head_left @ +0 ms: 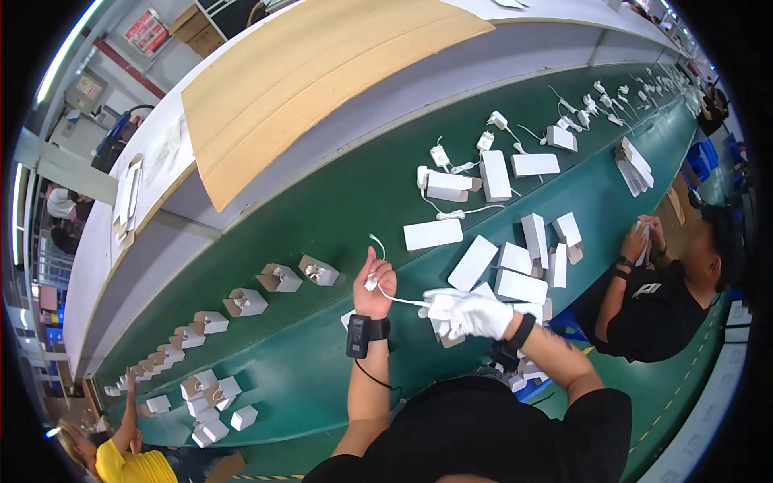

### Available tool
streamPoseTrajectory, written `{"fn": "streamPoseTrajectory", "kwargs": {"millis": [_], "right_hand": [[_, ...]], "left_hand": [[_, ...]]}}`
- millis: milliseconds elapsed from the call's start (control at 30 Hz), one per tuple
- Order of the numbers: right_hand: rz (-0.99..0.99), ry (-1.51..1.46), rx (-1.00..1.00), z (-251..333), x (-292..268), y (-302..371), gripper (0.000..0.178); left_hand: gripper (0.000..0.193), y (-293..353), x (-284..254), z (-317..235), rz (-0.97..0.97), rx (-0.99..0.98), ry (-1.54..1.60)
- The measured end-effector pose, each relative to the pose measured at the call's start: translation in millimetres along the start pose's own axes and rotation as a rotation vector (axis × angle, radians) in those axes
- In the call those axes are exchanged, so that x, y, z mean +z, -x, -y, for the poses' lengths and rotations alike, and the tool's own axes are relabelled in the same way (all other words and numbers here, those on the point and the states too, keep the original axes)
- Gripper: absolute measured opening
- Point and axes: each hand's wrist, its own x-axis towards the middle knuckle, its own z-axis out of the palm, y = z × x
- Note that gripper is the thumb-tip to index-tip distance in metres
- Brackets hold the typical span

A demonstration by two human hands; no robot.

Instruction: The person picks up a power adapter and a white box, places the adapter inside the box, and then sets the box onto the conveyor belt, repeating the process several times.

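Note:
My left hand (378, 290) is bare and closed around a white cord (398, 300). A free end of the cord sticks up above my fingers, and a small white bunch of it shows at the palm. From there it runs across to my right hand (467, 314), which wears a white glove and is closed on the cord's other stretch. Whatever else lies inside the glove is hidden. Several white boxes (473, 263) lie just beyond and to the right of my gloved hand, some standing, some flat.
White chargers with cords (439, 157) lie on the green belt (338, 233) beyond. Open boxes (279, 278) line its left side. A cardboard sheet (322, 72) covers the shelf above. A person in black (660, 298) works at right, another in yellow (129, 463) at lower left.

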Motion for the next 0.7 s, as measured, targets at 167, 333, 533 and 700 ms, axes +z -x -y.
{"fn": "streamPoseTrajectory", "kwargs": {"millis": [167, 333, 533, 700], "right_hand": [[0.180, -0.161, -0.358, -20, 13, 30, 0.063], [0.078, 0.412, -0.548, -7, 19, 24, 0.063], [-0.176, 1.703, -0.565, -8, 46, 10, 0.043], [-0.212, 1.392, -0.979, -42, 33, 5, 0.025]], "left_hand": [[0.026, 1, 49, 61, -0.510, 0.464, -0.841], [0.019, 6, 50, 97, -0.559, 0.602, -1.475], [0.015, 18, -26, 107, -0.504, 0.329, -1.480], [0.016, 25, -53, 125, -0.429, 0.738, -1.935]]}}
